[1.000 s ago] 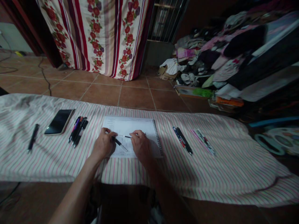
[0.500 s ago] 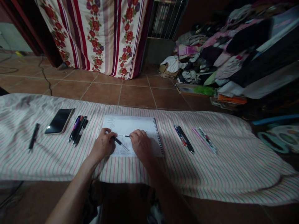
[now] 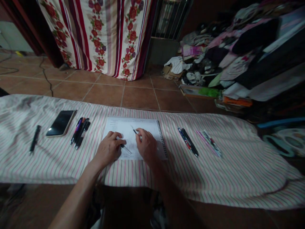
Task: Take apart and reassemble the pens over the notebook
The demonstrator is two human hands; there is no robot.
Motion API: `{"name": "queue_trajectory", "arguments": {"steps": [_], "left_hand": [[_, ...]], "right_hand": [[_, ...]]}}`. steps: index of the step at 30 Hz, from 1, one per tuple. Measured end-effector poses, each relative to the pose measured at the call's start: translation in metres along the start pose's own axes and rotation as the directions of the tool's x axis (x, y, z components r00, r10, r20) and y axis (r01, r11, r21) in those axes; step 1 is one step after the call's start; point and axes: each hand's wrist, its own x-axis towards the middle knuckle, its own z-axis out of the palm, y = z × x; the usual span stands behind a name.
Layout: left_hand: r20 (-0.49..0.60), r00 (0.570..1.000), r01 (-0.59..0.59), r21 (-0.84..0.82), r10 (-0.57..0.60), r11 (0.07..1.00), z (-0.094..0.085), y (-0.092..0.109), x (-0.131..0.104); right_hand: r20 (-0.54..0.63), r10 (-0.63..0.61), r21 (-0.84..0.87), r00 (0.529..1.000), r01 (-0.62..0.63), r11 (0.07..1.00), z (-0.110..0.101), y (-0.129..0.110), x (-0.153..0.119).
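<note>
A spiral notebook lies under both hands, its coil on the right side. My left hand rests on its lower left part, fingers closed on a black pen barrel with a clear end that points down to the right. Above the page's middle, my right hand pinches a slim white-and-black pen refill, its pale tip aimed up and left. The refill's lower part is hidden by the fingers. A gap separates the two hands.
Left of the notebook lie a bunch of pens, a phone and a single black pen. To the right are dark pens and lighter pens. A striped cloth covers the surface.
The refill, earlier lying level between the hands, now tilts up and left in my right hand. My left fingers have shifted over the barrel, covering more of it.
</note>
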Motion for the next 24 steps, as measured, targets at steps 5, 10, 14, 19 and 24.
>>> {"name": "queue_trajectory", "arguments": {"steps": [5, 10, 14, 19, 24], "left_hand": [[0.044, 0.999, 0.001, -0.036, 0.001, 0.999, 0.004, 0.002, 0.002], [0.028, 0.999, -0.014, -0.061, 0.015, 0.998, 0.009, 0.002, 0.006], [0.021, 0.999, -0.037, -0.085, 0.039, 0.996, 0.014, -0.001, 0.008], [-0.010, 0.999, -0.049, -0.085, 0.049, 0.995, 0.019, -0.001, 0.011], [-0.040, 0.998, -0.053, -0.122, 0.049, 0.991, 0.024, -0.001, 0.013]], "right_hand": [[0.054, 0.178, 0.412, 0.983, -0.184, 0.893, -0.003, 0.005, 0.008], [0.213, 0.270, 0.725, 0.939, -0.337, 0.601, -0.010, 0.009, 0.013], [0.252, 0.292, 0.854, 0.923, -0.354, 0.381, -0.016, 0.009, 0.014], [0.320, 0.274, 0.928, 0.907, -0.358, 0.103, -0.021, 0.007, 0.014], [0.332, 0.270, 0.927, 0.904, -0.366, 0.084, -0.024, 0.007, 0.015]]}}
